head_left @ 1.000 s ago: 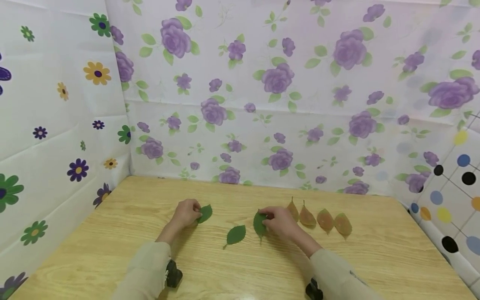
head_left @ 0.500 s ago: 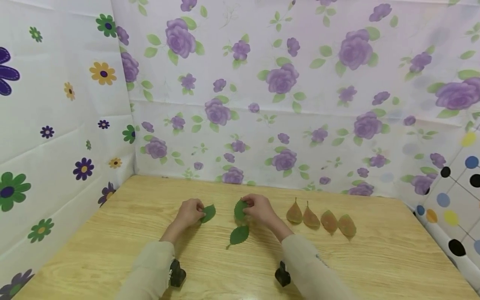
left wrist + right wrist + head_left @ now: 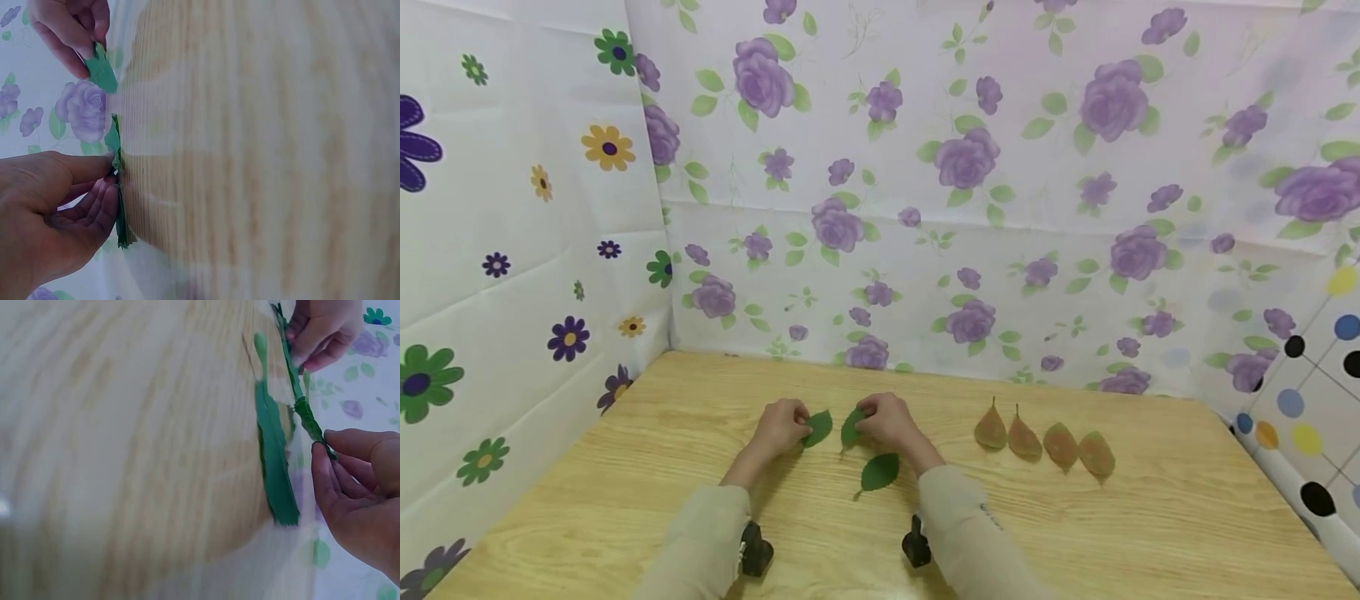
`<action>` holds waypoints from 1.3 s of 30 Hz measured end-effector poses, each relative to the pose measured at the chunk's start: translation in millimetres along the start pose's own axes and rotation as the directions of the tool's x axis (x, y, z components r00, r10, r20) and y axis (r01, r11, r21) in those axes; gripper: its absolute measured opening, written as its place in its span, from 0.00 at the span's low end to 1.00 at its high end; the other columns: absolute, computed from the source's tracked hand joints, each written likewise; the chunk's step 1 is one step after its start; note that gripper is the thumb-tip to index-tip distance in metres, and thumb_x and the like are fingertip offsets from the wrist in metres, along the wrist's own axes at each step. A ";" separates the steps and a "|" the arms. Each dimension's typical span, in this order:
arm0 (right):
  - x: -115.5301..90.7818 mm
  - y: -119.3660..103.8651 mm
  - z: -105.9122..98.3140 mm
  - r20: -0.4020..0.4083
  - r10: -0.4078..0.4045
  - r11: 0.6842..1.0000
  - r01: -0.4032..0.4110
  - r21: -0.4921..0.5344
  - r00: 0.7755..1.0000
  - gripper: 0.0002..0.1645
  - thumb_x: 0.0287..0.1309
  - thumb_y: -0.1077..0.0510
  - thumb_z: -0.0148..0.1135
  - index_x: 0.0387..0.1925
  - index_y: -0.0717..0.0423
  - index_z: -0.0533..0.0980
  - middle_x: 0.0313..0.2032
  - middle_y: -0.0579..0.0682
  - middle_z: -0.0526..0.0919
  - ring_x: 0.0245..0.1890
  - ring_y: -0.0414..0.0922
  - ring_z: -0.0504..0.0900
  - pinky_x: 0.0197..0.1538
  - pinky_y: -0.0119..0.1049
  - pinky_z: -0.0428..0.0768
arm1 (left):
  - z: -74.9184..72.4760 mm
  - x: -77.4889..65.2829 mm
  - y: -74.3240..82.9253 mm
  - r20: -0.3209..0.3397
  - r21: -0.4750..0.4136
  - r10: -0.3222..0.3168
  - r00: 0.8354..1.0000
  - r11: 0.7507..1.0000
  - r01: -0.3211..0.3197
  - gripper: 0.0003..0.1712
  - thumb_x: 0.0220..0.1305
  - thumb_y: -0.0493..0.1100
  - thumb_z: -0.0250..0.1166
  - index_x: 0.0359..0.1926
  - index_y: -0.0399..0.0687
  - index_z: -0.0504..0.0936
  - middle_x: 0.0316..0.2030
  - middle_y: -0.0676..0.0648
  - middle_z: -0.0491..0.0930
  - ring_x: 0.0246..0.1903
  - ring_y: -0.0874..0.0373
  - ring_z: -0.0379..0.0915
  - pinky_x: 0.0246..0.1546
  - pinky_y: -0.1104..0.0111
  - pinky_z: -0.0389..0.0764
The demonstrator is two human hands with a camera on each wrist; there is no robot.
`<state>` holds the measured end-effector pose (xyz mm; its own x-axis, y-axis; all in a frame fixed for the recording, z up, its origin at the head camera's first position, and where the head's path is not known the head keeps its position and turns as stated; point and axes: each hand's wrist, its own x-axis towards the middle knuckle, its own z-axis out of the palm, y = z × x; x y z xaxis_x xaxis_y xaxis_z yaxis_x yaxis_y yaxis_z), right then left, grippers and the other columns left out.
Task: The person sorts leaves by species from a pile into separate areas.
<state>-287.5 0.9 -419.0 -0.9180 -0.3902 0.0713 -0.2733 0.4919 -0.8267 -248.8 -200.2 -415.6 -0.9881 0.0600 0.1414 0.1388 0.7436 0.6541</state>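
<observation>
My left hand (image 3: 781, 427) pinches a green toothed-edge leaf (image 3: 819, 428) between thumb and fingers, its free end pointing right. In the left wrist view that leaf (image 3: 122, 212) stands edge-on at the fingertips. Just to the right, my right hand (image 3: 889, 422) pinches a second green leaf (image 3: 850, 428) by its upper right edge, its stem end pointing down-left. A small gap separates the two held leaves in the head view. A third green leaf (image 3: 880, 472) lies on the table below the right hand, stem toward the lower left; the right wrist view shows this leaf (image 3: 275, 456) edge-on.
On the wooden table (image 3: 820, 533), several reddish-brown leaves lie in a row to the right, from a stem-up leaf (image 3: 991, 429) to a stem-down leaf (image 3: 1097, 456). A purple-flowered cloth (image 3: 925, 275) hangs along the back edge, and a daisy-print cloth (image 3: 535, 333) at left.
My right hand has carried its green leaf leftward, away from the reddish leaves and over to the left hand. The left hand stays in place with its leaf. The view shifted slightly.
</observation>
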 end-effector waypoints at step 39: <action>-5.0 -8.8 6.3 0.032 -0.034 0.987 0.038 -0.157 0.999 0.19 0.56 0.63 0.65 0.50 0.65 0.79 0.47 0.60 0.82 0.48 0.55 0.80 0.47 0.45 0.81 | 1.1 2.0 -1.5 -0.007 0.008 -0.018 1.000 1.000 0.019 0.07 0.55 0.26 0.66 0.36 0.26 0.79 0.28 0.43 0.77 0.32 0.52 0.74 0.35 0.62 0.80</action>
<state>-278.7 -6.4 -415.6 -0.8987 -0.4309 0.0815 -0.3500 0.5927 -0.7254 -251.1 -200.4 -417.1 -0.9900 0.0415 0.1346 0.1199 0.7500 0.6505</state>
